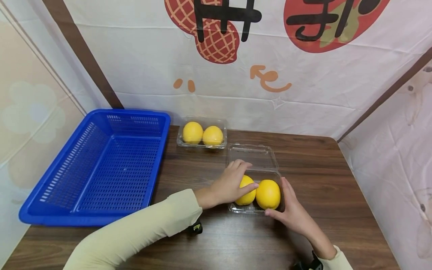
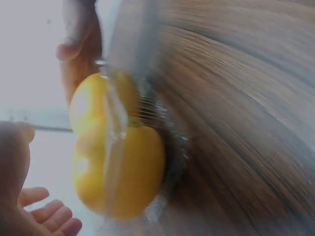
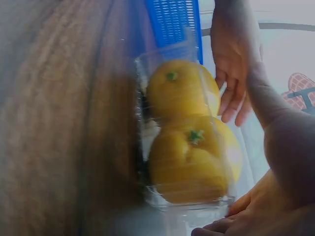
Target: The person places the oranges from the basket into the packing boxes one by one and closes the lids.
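A clear plastic clamshell box (image 1: 248, 209) lies on the table with its lid (image 1: 253, 157) folded back. Inside sit two round yellow fruits, the left fruit (image 1: 245, 190) and the right fruit (image 1: 268, 194); green stem ends show in the right wrist view. My left hand (image 1: 231, 183) is over the box's left side and partly covers the left fruit; the left wrist view shows its fingers (image 2: 51, 216) loosely spread. My right hand (image 1: 293, 210) is at the box's front right corner, fingers extended along the right wall and thumb by the front rim.
A second clear box (image 1: 202, 146), closed over two similar fruits, stands at the back by the printed cloth wall (image 1: 145, 67). To the left is a large blue plastic basket (image 1: 160, 157). Wood-grain tabletop (image 1: 317, 168) extends right of the open box.
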